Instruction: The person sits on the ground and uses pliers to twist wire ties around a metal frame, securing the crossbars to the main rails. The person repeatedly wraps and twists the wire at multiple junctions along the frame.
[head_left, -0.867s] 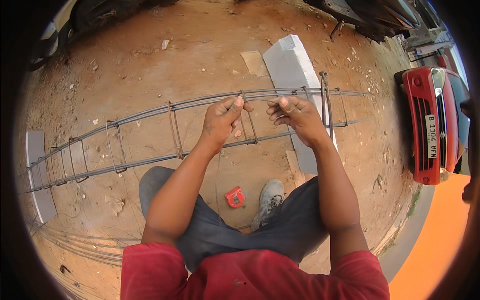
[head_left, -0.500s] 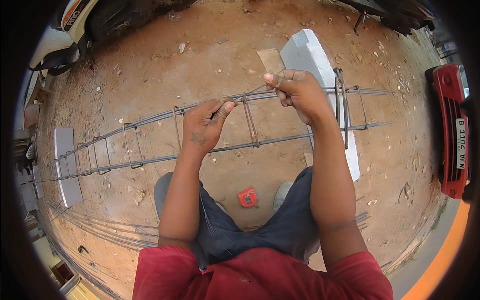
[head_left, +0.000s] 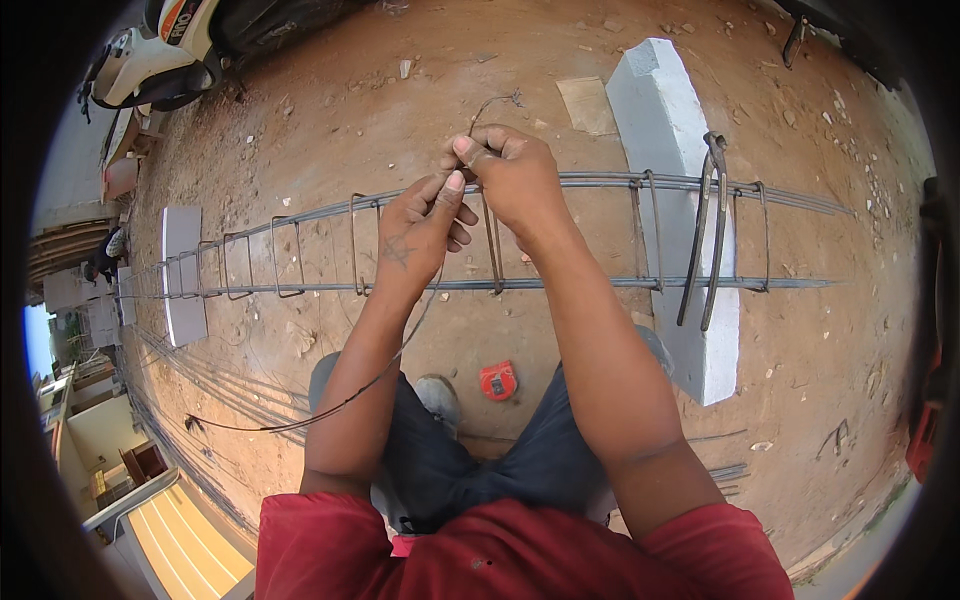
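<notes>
Both hands are together over the upper bars of a rebar cage [head_left: 600, 284]. My left hand [head_left: 418, 222] is closed, thumb and forefinger pinching a thin dark tie wire [head_left: 425, 310]. My right hand [head_left: 515, 175] touches it and pinches the same wire just above. One end of the wire sticks up past the right fingertips; the other trails down over my left forearm to the lower left. A stirrup [head_left: 495, 262] crosses the cage beneath my right hand. The exact spot where the wire meets the fingers is hidden. Long-handled pincers [head_left: 708, 240] hang on the cage to the right.
White blocks, one at right [head_left: 718, 345] and one at left [head_left: 182, 325], bear the cage. A red tape measure [head_left: 497, 380] lies between my feet. Loose bars [head_left: 240, 375] lie at lower left. A motorbike [head_left: 160, 65] stands at far left, and a cardboard piece [head_left: 587, 106] lies beyond the cage.
My right hand has come left from the stretched wire to meet my left hand. A long wire tail now shows across my left forearm. The whole view has shifted and turned slightly.
</notes>
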